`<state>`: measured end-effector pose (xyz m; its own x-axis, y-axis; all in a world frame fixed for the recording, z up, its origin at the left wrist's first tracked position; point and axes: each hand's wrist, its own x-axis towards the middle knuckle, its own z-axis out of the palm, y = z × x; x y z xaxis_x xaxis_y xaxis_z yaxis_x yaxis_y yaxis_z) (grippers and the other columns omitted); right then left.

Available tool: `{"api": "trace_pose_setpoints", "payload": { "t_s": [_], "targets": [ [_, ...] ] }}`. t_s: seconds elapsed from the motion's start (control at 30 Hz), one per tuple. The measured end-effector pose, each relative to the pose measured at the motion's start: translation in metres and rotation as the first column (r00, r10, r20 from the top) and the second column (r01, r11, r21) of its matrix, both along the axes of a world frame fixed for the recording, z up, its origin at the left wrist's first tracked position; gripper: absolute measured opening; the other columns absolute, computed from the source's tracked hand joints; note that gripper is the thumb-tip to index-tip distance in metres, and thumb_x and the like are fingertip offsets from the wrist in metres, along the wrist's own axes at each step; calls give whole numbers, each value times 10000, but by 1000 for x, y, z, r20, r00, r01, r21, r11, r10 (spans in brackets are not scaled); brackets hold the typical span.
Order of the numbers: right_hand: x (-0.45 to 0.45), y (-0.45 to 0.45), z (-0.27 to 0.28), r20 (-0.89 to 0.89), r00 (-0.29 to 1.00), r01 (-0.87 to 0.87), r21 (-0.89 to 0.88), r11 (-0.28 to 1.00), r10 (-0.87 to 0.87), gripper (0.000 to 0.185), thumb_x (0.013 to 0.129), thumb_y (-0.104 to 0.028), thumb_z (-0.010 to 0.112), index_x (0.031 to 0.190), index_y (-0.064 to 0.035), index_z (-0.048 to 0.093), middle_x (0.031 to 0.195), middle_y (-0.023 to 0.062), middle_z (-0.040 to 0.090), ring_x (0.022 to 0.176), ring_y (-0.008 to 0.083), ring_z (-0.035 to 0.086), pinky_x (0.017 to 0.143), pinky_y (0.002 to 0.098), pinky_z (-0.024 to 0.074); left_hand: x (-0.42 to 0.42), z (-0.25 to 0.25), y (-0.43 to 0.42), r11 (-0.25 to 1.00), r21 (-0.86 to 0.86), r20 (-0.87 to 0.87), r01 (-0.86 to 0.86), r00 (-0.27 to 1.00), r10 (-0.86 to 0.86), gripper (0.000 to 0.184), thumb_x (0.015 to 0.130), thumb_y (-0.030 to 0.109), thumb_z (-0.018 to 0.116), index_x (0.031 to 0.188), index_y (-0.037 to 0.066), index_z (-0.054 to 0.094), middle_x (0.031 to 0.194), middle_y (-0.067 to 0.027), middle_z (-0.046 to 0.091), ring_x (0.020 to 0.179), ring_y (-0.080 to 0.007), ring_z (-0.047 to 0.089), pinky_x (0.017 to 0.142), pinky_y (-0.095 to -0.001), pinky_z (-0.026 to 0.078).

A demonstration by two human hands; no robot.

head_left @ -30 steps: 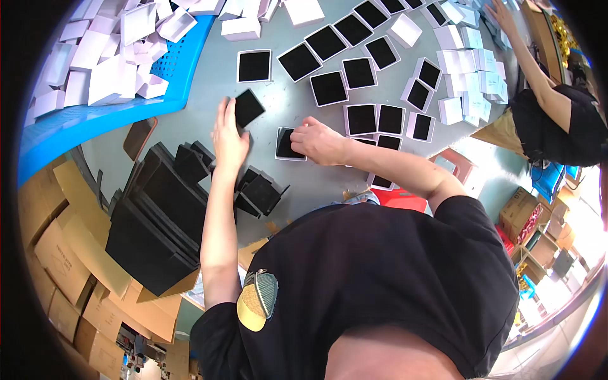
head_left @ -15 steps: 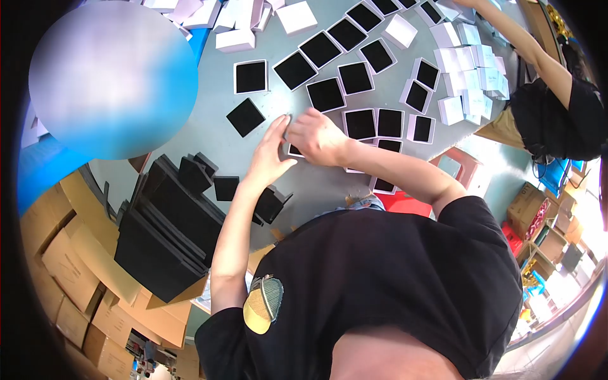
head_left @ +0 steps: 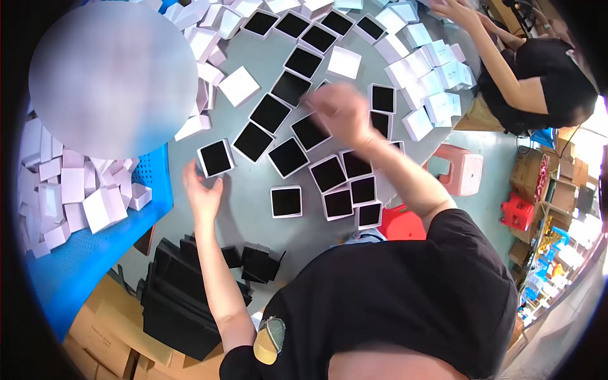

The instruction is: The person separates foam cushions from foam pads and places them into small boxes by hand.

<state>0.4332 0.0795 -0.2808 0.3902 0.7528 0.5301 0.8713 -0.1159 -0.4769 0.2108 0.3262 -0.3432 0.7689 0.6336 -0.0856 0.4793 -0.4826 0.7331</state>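
Note:
Beside the lower left edge of a white box with a black insert (head_left: 215, 158), my left hand (head_left: 203, 197) has its thumb and fingers apart and holds nothing. My right hand (head_left: 342, 115) is over the rows of black-lined boxes; motion blurs its fingers, and whether it holds anything is unclear. A separate black-lined box (head_left: 286, 202) lies nearer my body, between the two arms. More such boxes (head_left: 270, 113) run diagonally up the table, and others are grouped below my right forearm. Black pieces (head_left: 260, 263) lie beside my left forearm, next to a large black stack (head_left: 183, 297).
A blue crate (head_left: 161, 180) of white boxes stands at left, partly covered by a blurred disc. White boxes (head_left: 415, 73) are piled at upper right, near a co-worker's arm (head_left: 500, 73). A red stool (head_left: 404, 223) and pink stool (head_left: 461, 170) stand beside the table.
The view has shifted. My hands have parted: the left has moved left to a box, while the right has left the box near my body and moved up over the rows. That box now shows uncovered.

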Motion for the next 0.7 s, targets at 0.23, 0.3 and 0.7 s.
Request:
{"api": "trace_pose_setpoints", "payload": {
  "t_s": [0.23,0.3,0.7],
  "targets": [
    [140,-77,-72,207,849,525,-233,818,-486,111,793,-182,668,855,-100,711,799,74,629,795,275,631,699,403,511,30,-21,-32,996,-43,-107,75,991,-79,614,690,36,759,1268,81,559,1403,-253,415,1254,-428,472,1030,-431,428],
    [141,-80,-86,192,879,476,-317,821,-436,123,817,-179,624,880,-111,705,852,49,652,834,255,652,724,382,533,39,-17,-46,997,3,-106,75,992,-75,521,710,40,743,1207,78,590,1352,-237,461,1197,-422,516,989,-423,457],
    [222,-60,-76,266,961,273,-877,395,-74,248,818,-161,599,950,28,690,1129,208,643,1032,368,642,865,462,531,14,44,-14,937,-180,31,299,954,-298,471,760,19,686,1220,73,604,1339,-166,531,1083,-325,617,927,-384,497]
  ]
}}
